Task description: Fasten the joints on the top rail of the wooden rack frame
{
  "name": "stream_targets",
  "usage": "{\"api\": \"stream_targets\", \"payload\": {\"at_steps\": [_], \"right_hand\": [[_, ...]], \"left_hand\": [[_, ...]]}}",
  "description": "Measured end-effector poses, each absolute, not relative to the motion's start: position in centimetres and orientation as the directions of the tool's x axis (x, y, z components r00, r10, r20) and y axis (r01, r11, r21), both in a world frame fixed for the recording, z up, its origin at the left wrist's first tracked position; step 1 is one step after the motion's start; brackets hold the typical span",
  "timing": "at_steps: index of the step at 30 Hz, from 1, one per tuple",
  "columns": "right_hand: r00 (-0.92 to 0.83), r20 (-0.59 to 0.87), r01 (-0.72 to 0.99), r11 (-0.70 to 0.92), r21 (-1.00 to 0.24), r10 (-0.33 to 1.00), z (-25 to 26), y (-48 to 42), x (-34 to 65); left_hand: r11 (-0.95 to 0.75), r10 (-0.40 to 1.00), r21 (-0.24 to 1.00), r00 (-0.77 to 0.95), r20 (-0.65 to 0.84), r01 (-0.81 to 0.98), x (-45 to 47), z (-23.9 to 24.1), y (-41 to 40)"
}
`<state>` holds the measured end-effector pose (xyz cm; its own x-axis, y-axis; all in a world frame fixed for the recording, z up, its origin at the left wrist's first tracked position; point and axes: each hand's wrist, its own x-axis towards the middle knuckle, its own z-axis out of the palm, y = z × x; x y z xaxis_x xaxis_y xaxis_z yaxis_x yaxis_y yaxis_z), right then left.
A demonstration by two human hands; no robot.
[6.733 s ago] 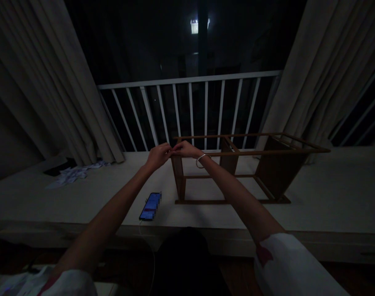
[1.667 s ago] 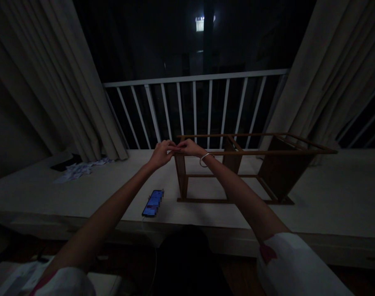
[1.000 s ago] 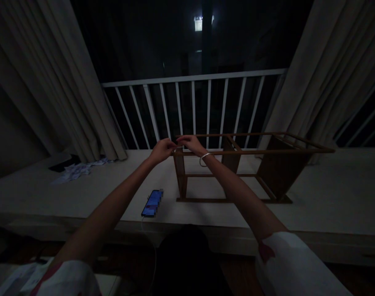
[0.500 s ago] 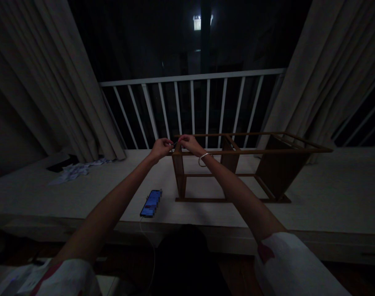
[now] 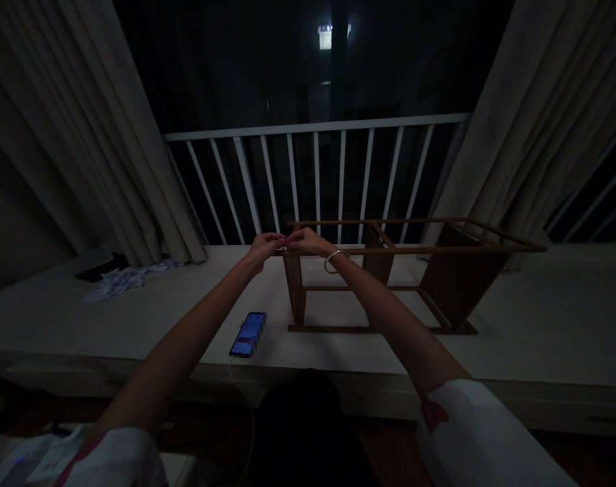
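A brown wooden frame point(image 5: 439, 249) stands on a pale ledge point(image 5: 135, 318) before a white railing. Both my hands meet at the frame's near left top corner. My left hand point(image 5: 264, 245) has its fingers pinched together just left of the corner. My right hand point(image 5: 303, 241), with a silver bangle on the wrist, is closed in a pinch that touches the left fingertips. Whatever they pinch is too small and dark to make out.
A lit phone point(image 5: 247, 334) lies on the ledge with a cable running down off its near edge. Crumpled papers point(image 5: 120, 280) and a dark flat object sit at the left by a curtain point(image 5: 84, 135). Another curtain point(image 5: 535, 122) hangs at the right. The white railing point(image 5: 315, 176) backs the ledge.
My hands parted a little and rose slightly half a second to a second ago; now the fingertips are back together at the frame's corner. The frame and phone have not moved.
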<state>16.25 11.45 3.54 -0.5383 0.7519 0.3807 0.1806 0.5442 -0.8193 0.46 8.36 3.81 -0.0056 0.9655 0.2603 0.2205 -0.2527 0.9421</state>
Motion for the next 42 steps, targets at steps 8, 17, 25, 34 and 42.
{"api": "stream_targets", "payload": {"at_steps": [8, 17, 25, 34, 42], "right_hand": [[-0.557, 0.411, 0.227, 0.608, -0.761, 0.722, 3.3, 11.6, 16.2], [-0.560, 0.383, 0.259, 0.595, -0.761, 0.735, 3.5, 11.4, 16.2], [-0.480, 0.453, 0.249, 0.612, -0.750, 0.751, 3.2, 12.2, 16.3], [-0.322, 0.580, 0.190, 0.652, -0.734, 0.748, 3.3, 12.5, 16.2], [-0.338, 0.593, 0.251, 0.678, -0.691, 0.731, 3.5, 12.3, 16.2]], "left_hand": [[-0.250, 0.966, 0.955, -0.024, 0.257, 0.163, 0.1, 3.3, 8.5], [-0.313, 0.944, 0.927, -0.039, 0.327, 0.205, 0.4, 3.7, 7.2], [-0.375, 0.920, 0.900, -0.034, 0.391, 0.222, 0.9, 3.6, 6.9], [-0.452, 0.876, 0.870, -0.086, 0.475, 0.196, 1.4, 2.9, 6.5], [-0.433, 0.888, 0.893, -0.110, 0.446, 0.123, 1.0, 2.0, 7.2]]}}
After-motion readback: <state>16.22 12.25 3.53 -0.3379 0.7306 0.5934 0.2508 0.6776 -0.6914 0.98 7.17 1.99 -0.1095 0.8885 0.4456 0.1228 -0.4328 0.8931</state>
